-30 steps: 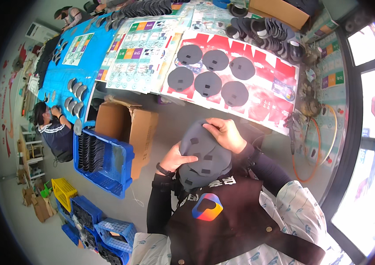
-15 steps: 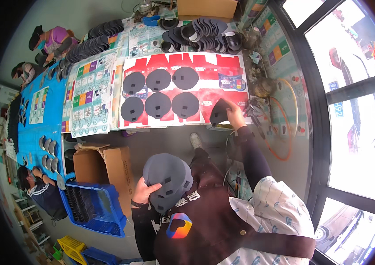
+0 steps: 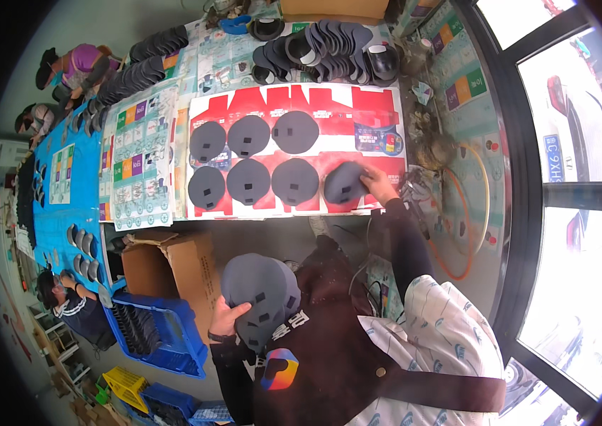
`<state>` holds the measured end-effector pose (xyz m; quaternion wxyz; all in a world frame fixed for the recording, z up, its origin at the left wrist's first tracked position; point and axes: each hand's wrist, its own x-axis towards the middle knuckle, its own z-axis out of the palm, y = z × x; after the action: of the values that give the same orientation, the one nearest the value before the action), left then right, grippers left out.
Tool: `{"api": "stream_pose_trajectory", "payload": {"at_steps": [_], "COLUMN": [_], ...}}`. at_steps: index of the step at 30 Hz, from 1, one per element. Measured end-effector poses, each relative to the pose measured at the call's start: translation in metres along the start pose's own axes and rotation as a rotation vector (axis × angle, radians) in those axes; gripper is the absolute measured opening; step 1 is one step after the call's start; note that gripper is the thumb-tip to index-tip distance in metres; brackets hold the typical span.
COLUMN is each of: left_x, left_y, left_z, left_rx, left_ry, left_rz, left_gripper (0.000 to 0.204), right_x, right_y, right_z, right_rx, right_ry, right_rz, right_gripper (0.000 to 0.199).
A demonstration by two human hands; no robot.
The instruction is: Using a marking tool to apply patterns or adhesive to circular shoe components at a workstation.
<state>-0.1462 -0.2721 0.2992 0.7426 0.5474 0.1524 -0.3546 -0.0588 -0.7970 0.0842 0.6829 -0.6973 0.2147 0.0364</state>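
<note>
— Since half a second ago the right hand (image 3: 379,183) has gone from holding a pad over the red sheet (image 3: 294,106) to pressing it flat at the right end of the near row; the left hand (image 3: 224,321) hasn't budged.

— How are the fingers?

— Right fingers lie spread, almost flat, on top of the pad (image 3: 345,183). Left fingers curl round the edge of the stack (image 3: 260,297), clamped against the chest, well short of the sheet.

— How would a pad handle?

— Light, I'd judge, thin grey foam, soft and bendy, not slippery or fragile. Take it by the rim, thumb underneath, or palm it flat.

— What else is round the sheet?

— Six more pads already lie on it in two rows. Beyond its far edge sits a heap of dark pieces (image 3: 329,46). Left of it lie printed sheets (image 3: 137,163); nearer the body, a carton (image 3: 173,266) and blue crate (image 3: 152,330). An orange hose (image 3: 467,213) coils to its right. Nothing blocks the reach.
</note>
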Motion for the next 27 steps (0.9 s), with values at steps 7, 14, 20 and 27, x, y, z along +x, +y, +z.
{"api": "stream_pose_trajectory", "payload": {"at_steps": [7, 14, 20, 27], "left_x": [0.023, 0.034, 0.039, 0.043], "left_y": [0.013, 0.015, 0.018, 0.023], "left_z": [0.015, 0.013, 0.013, 0.014], "left_rx": [-0.017, 0.028, 0.033, 0.019], "left_ry": [0.0, 0.0, -0.016, -0.023], "left_rz": [0.007, -0.018, -0.003, -0.013], "left_gripper": [0.054, 0.06, 0.062, 0.063], "right_x": [0.013, 0.005, 0.012, 0.012], "right_y": [0.013, -0.005, 0.01, 0.019], "right_z": [0.0, 0.007, 0.01, 0.007], "right_rx": [-0.468, 0.161, 0.116, 0.271], "right_ry": [0.133, -0.004, 0.04, 0.012], "right_rz": [0.083, -0.052, 0.05, 0.031], "right_gripper": [0.043, 0.022, 0.026, 0.027]}}
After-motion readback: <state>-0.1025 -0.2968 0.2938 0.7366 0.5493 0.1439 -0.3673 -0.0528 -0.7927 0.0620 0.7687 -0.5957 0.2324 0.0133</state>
